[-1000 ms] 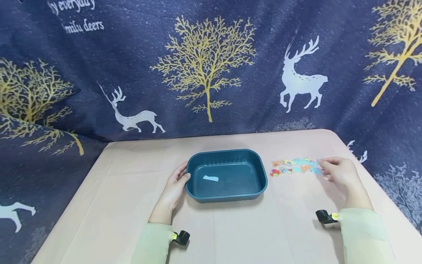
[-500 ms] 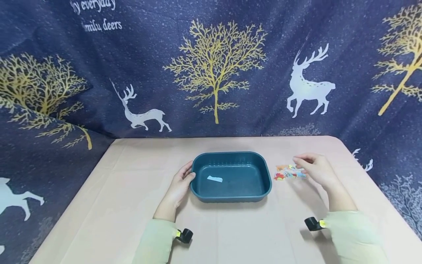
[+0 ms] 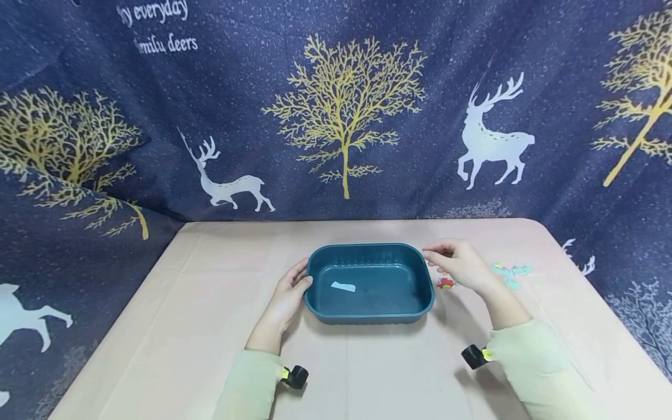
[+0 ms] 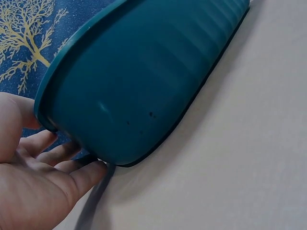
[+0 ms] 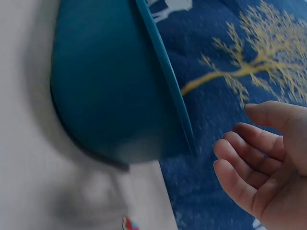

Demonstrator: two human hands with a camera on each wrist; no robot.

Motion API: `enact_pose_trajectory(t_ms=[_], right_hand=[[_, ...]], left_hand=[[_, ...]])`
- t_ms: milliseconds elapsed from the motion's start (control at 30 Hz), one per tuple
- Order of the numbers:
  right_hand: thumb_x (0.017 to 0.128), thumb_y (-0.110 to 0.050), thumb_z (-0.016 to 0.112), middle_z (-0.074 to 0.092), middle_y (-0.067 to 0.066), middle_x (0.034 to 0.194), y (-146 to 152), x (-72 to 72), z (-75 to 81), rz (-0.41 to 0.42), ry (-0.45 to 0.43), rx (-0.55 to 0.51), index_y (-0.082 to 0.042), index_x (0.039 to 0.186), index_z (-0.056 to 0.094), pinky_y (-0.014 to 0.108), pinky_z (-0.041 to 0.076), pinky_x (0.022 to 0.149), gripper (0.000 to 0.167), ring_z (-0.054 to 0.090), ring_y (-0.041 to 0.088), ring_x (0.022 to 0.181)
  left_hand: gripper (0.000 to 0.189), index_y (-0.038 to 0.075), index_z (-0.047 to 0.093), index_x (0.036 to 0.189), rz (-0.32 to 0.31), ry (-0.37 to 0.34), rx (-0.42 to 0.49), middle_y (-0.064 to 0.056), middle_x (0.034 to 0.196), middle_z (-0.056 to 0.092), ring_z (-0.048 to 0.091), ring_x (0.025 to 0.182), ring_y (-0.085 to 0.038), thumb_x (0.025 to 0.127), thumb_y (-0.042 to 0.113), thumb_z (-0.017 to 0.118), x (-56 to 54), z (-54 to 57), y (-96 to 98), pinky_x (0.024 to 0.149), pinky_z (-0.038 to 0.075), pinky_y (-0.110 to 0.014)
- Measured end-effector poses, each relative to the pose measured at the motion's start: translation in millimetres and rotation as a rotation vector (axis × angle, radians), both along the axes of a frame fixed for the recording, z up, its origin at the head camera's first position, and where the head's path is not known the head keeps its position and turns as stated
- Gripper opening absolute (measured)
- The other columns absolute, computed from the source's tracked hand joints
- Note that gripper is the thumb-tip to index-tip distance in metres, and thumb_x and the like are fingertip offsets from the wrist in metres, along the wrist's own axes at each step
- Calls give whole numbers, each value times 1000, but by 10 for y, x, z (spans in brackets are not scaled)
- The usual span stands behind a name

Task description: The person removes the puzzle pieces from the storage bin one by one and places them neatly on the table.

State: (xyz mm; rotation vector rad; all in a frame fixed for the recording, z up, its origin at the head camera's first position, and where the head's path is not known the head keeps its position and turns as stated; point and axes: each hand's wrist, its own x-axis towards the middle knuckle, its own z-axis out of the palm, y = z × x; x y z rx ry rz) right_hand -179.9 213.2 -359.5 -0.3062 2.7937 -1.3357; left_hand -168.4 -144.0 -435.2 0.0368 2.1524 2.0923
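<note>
A dark teal plastic tub stands on the table, with a pale strip on its floor. At the tub's left end my left hand holds the rim and wall by thumb and fingers; its grip shows closer in the left wrist view. Just outside the tub's right end is my right hand. In the right wrist view its fingers are loosely bent, the thumb stands apart from them, and nothing shows between. Small flat colourful pieces lie beneath and beyond that hand: a red one and pale green ones.
A pale pink cloth covers the table. Behind it hangs a dark blue curtain printed with deer and gold trees. Small black cameras sit at both sleeve cuffs, the right camera low over the table.
My right hand has moved left from the far end of the colourful pieces to beside the tub's right rim. My left hand stays on the tub. The head view has shifted slightly.
</note>
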Motion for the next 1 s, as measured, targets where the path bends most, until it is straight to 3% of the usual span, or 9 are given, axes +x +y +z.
enact_pose_trajectory(t_ms=[167,400,1000], right_hand=[[92,-31,61,71,14,94,-227,-24,-10,57,-4,20,-3,110,67,27,56,64,34,66,27,81],[91,-24,61,70,3,95,-505,-41,-77,158,74,97,-7,106,69,26,53,70,24,61,12,80],[90,-19,62,69,0,92,-1112,-111,-287,323,71,146,-4,102,69,22,54,70,20,61,8,80]], left_hand=[[51,7,30,147,2,0,19,-17,151,33,29,141,-33,97,8,43,6,-3,-2,114,31,-45],[51,10,31,147,11,-16,10,-15,151,34,31,141,-31,97,9,43,4,6,2,113,33,-42],[52,8,30,147,0,-19,31,-16,152,32,29,142,-31,98,9,43,-14,-6,-2,114,30,-43]])
